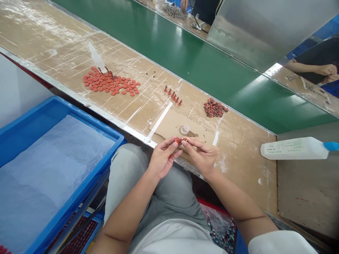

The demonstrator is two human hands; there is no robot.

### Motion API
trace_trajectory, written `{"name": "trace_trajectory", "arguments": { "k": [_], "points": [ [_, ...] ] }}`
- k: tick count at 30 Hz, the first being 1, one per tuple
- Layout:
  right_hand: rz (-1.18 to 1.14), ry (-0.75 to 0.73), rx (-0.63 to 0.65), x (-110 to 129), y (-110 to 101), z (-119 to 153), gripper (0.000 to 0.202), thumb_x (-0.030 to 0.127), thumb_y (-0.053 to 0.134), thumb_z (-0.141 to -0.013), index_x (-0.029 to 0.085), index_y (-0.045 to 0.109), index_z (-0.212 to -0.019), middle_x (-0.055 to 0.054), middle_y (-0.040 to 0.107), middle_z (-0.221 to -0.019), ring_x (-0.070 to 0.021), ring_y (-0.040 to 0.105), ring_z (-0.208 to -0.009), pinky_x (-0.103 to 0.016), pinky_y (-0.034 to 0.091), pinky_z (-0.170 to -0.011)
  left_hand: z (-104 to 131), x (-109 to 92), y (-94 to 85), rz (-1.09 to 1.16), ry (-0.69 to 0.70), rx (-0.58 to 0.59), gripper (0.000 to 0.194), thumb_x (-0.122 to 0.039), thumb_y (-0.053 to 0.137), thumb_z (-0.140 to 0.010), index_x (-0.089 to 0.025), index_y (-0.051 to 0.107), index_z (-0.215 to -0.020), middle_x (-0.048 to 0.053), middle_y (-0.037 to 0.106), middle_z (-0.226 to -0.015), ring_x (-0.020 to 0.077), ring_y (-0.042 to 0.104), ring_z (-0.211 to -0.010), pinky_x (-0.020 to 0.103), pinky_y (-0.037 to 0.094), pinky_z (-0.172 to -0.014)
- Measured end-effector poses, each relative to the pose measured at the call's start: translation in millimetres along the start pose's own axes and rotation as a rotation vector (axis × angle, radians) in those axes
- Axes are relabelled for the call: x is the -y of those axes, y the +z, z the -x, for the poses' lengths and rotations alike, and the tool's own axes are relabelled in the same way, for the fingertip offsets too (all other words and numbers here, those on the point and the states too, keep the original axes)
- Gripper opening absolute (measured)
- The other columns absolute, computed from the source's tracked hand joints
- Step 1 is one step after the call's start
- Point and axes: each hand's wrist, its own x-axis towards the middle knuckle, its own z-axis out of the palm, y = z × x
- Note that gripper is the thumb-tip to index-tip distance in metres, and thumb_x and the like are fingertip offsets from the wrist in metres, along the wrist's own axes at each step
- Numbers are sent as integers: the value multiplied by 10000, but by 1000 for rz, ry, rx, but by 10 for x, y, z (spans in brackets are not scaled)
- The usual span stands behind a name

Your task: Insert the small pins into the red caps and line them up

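Observation:
Over the bench's front edge my two hands meet. My left hand (pixel 163 158) pinches a small red disc (pixel 177 140) between thumb and forefinger, and another red disc (pixel 170 156) shows at its lower fingers. My right hand (pixel 202 155) is closed on a small dark-and-red figure (pixel 184 139), its end against the disc; whether they are joined I cannot tell. Just beyond the fingers, a small clear cup (pixel 184 129) stands on a cardboard sheet (pixel 169 123) beside a wet brown stain. Farther back, several figures on red discs (pixel 173 95) stand in a row.
Loose red discs (pixel 106 83) lie at the left, a pile of dark-and-red figures (pixel 215 107) at the right. A green belt (pixel 159 46) runs behind. A white bottle with a blue cap (pixel 293 148) lies at the right. A blue tray (pixel 116 135) is at my left.

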Motion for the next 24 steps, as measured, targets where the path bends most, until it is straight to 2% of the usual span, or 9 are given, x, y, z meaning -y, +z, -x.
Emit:
{"name": "trace_trajectory", "arguments": {
  "k": [8, 24],
  "points": [
    [7, 2, 4, -10, 2, 0, 183, 191, 780, -736, 283, 762, -894, -19, 757, -908, -201, 716, -816, -377, 597, -802, -7, 5, -11, 8, 12, 31, 239, -162, 796, -685, -172, 731, -914, 30, 752, -944, 116, 711, -831, 144, 572, -663],
    [7, -36, 25, -13, 8, 8, 231, 158, 765, -749, 297, 756, -933, -16, 755, -928, -193, 712, -822, -369, 583, -797, -26, 23, -23, 14, 12, 10, 271, -184, 833, -635, -177, 735, -888, 19, 751, -934, 109, 709, -800, 140, 572, -641]
  ]
}}
